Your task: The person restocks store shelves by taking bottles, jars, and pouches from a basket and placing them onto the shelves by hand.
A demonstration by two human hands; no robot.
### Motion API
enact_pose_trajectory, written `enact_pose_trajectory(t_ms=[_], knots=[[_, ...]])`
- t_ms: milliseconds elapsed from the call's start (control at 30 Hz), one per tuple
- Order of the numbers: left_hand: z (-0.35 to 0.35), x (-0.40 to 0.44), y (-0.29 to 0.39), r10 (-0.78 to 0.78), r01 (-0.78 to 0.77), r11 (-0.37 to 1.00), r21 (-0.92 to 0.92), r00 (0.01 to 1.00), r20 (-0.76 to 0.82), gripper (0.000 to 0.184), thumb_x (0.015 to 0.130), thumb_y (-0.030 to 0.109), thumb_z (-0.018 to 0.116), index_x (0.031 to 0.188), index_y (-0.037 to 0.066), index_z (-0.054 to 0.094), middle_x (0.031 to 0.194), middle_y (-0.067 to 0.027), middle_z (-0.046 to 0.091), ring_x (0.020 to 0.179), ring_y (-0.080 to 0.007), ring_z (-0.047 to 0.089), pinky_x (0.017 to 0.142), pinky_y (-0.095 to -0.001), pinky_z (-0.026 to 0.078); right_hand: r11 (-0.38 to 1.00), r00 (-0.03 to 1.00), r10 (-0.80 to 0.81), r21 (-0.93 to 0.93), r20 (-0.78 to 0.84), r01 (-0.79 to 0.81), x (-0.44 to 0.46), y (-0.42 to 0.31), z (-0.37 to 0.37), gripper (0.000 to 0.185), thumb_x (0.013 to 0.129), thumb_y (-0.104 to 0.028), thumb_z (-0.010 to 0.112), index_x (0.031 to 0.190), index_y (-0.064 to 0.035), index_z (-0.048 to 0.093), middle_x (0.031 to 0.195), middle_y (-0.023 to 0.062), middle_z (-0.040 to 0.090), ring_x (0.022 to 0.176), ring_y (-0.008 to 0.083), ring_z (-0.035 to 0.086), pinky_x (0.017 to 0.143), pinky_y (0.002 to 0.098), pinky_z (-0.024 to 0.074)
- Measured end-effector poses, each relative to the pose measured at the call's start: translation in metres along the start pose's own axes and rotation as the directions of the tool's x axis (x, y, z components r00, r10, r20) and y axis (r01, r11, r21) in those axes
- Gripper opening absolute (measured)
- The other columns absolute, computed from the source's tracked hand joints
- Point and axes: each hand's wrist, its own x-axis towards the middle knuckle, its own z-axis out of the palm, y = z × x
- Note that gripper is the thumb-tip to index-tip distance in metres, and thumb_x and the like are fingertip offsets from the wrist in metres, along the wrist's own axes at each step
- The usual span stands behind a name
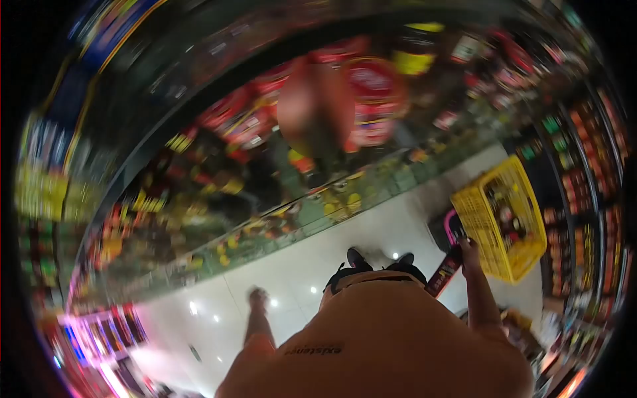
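My left hand (259, 297) hangs over the pale floor, away from any object; its fingers are too blurred to read. On the right, my right hand (470, 253) is closed around the end of a dark bar (443, 273) with a red printed label. Beside that hand stands a yellow basket (470, 211), tilted in view, with several small items inside. A pink loop (451, 225) shows between the bar and the basket.
Glass-fronted shelves (332, 205) with red and yellow packages curve across the top and left. More stocked shelves (577, 186) stand on the right. My shoes (356, 257) are on the tiled floor (292, 262). A pink-lit display (106, 335) is at lower left.
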Motion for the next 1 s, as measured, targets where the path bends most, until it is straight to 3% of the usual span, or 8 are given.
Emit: enact_pose_trajectory(t_ms=[100,133,167,200,233,367,633,1000], knots=[[0.059,-0.042,-0.054,-0.435,0.240,0.859,0.451,0.807,0.399,0.036,0.097,0.032,0.056,0.128,0.013,0.056,0.110,-0.0097,0.069,0.093,-0.0269,0.069,0.075,-0.0431,0.054,0.984,0.988,0.157,0.081,0.000,-0.157,-0.024,-0.022,0.007,0.023,0.090,-0.020,0.065,0.102,-0.0008,0.060,0.082,0.0085,0.062,0.068,0.0190,0.062,0.064,0.0338,0.0539],[0.081,-0.045,-0.072,-0.259,-0.390,0.549,0.739,0.762,0.594,0.030,0.096,0.028,0.061,0.123,0.013,0.059,0.104,-0.0086,0.070,0.090,-0.0276,0.069,0.071,-0.0400,0.054,0.979,0.983,0.181,0.098,-0.041,-0.176,-0.037,-0.024,-0.001,0.024,0.091,-0.021,0.065,0.101,0.0004,0.059,0.082,0.0099,0.062,0.070,0.0205,0.064,0.065,0.0332,0.0544],[0.113,-0.074,-0.063,-0.394,-0.244,0.586,0.772,0.747,0.536,0.026,0.095,0.024,0.065,0.118,0.013,0.062,0.101,-0.0088,0.069,0.091,-0.0270,0.069,0.069,-0.0361,0.055,0.984,0.984,0.162,0.089,-0.070,-0.155,-0.048,-0.026,-0.008,0.024,0.091,-0.021,0.065,0.101,0.0000,0.059,0.081,0.0098,0.062,0.069,0.0211,0.064,0.065,0.0346,0.0558],[0.118,-0.071,-0.074,-0.049,-0.903,0.255,0.346,0.345,0.937,0.026,0.093,0.019,0.067,0.117,0.011,0.062,0.101,-0.0092,0.069,0.087,-0.0244,0.070,0.068,-0.0364,0.055,0.979,0.980,0.170,0.131,-0.107,-0.156,-0.054,-0.016,-0.021,0.024,0.091,-0.021,0.065,0.101,-0.0003,0.059,0.080,0.0096,0.062,0.069,0.0211,0.064,0.065,0.0348,0.0562],[0.135,-0.067,-0.076,-0.073,-0.912,0.242,0.330,0.322,0.944,0.026,0.093,0.019,0.067,0.117,0.011,0.062,0.101,-0.0092,0.069,0.087,-0.0244,0.070,0.068,-0.0364,0.055,0.974,0.974,0.176,0.171,-0.143,-0.151,-0.059,-0.006,-0.036,0.023,0.092,-0.020,0.065,0.102,-0.0006,0.058,0.080,0.0094,0.062,0.070,0.0212,0.064,0.065,0.0351,0.0566],[0.227,-0.065,-0.043,-0.284,-0.053,0.911,0.410,0.640,0.714,0.022,0.097,0.018,0.061,0.117,0.010,0.061,0.099,-0.0089,0.069,0.075,-0.0192,0.067,0.059,-0.0289,0.050,0.942,0.942,0.249,0.282,-0.223,-0.182,-0.083,0.009,-0.084,0.027,0.088,-0.016,0.068,0.103,0.0009,0.055,0.083,0.0100,0.062,0.072,0.0217,0.065,0.066,0.0353,0.0564],[0.323,-0.144,-0.009,-0.059,-0.241,0.773,0.586,0.894,0.445,0.036,0.097,0.033,0.056,0.126,0.012,0.055,0.107,-0.0086,0.069,0.086,-0.0213,0.065,0.076,-0.0366,0.050,0.931,0.895,0.222,0.358,-0.386,-0.076,-0.140,0.091,-0.237,0.021,0.086,-0.007,0.068,0.101,0.0006,0.055,0.083,0.0105,0.062,0.071,0.0213,0.064,0.067,0.0358,0.0563],[0.444,-0.288,-0.200,-0.357,-0.372,0.536,0.758,0.714,0.603,0.022,0.096,0.025,0.061,0.113,0.011,0.061,0.091,-0.0078,0.070,0.075,-0.0187,0.066,0.061,-0.0314,0.049,0.833,0.690,0.380,0.552,-0.616,0.033,-0.279,0.158,-0.465,0.016,0.087,-0.012,0.065,0.098,-0.0031,0.057,0.081,0.0046,0.061,0.072,0.0145,0.059,0.068,0.0307,0.0492]])
